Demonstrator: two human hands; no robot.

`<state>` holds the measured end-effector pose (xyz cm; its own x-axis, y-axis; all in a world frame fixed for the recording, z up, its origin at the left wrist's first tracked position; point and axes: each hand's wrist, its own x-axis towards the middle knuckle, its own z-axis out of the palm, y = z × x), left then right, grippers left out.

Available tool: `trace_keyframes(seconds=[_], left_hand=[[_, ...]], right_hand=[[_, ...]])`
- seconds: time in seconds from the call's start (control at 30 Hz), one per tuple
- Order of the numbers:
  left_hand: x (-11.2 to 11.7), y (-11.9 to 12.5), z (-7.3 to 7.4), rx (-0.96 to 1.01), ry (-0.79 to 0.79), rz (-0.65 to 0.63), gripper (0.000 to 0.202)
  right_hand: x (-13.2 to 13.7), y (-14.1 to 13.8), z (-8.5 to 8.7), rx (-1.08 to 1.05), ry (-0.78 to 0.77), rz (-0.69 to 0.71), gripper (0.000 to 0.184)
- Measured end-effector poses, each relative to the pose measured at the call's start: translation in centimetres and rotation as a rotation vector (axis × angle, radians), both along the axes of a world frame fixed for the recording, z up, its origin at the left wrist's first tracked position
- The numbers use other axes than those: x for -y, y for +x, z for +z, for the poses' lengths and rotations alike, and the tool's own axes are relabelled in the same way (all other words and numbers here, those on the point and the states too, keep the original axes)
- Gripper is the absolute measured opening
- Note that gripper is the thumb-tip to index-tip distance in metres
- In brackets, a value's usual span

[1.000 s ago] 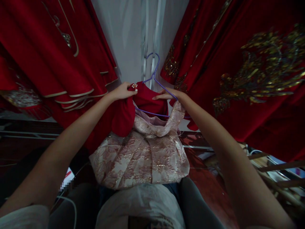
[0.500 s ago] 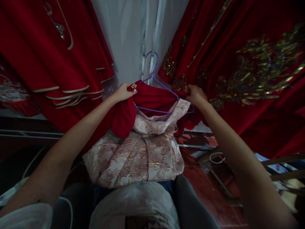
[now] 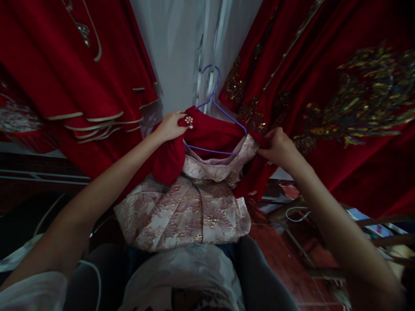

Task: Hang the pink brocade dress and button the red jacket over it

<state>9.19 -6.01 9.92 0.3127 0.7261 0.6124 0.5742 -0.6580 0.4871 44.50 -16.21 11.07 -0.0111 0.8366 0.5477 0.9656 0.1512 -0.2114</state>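
A pale pink brocade dress (image 3: pixel 181 216) with gold-toned thread hangs in front of me on a purple hanger (image 3: pixel 215 93). Draped over the hanger's shoulders is a small red jacket (image 3: pixel 210 129), with a jewelled flower trim near its left edge. My left hand (image 3: pixel 173 126) is closed, pinching the jacket's edge beside that trim. At the other shoulder my right hand (image 3: pixel 280 149) is closed too, gripping the jacket's red cloth by the dress strap. The jacket's right part hangs below this hand, over the dress's side. Part of the hanger's lower bar lies behind the cloth.
Long red garments (image 3: pixel 106 86) with pale piping hang on the left. More red garments with gold sequins (image 3: pixel 369 99) hang on the right. Behind the hanger is a white panel (image 3: pixel 171 52) with metal rails. A wooden frame (image 3: pixel 298 242) stands on the red tiled floor.
My right hand has moved outward and slightly down, drawing the red jacket over the hanger's right end and the dress strap. More of the jacket now hangs there. My left hand keeps its hold.
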Motion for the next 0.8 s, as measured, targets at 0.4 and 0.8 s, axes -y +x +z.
trace_keyframes(seconds=[0.4,0.8], left_hand=[[0.0,2.1,-3.4,0.056,0.102,0.102,0.011],[5.0,4.1,-8.1,0.057,0.235,0.214,0.018]], right_hand=[[-5.4,-9.7,-2.2,-0.626,-0.087,0.29,0.017],[-4.3,-12.5,-4.8,-0.749,-0.129,0.619,0.029]])
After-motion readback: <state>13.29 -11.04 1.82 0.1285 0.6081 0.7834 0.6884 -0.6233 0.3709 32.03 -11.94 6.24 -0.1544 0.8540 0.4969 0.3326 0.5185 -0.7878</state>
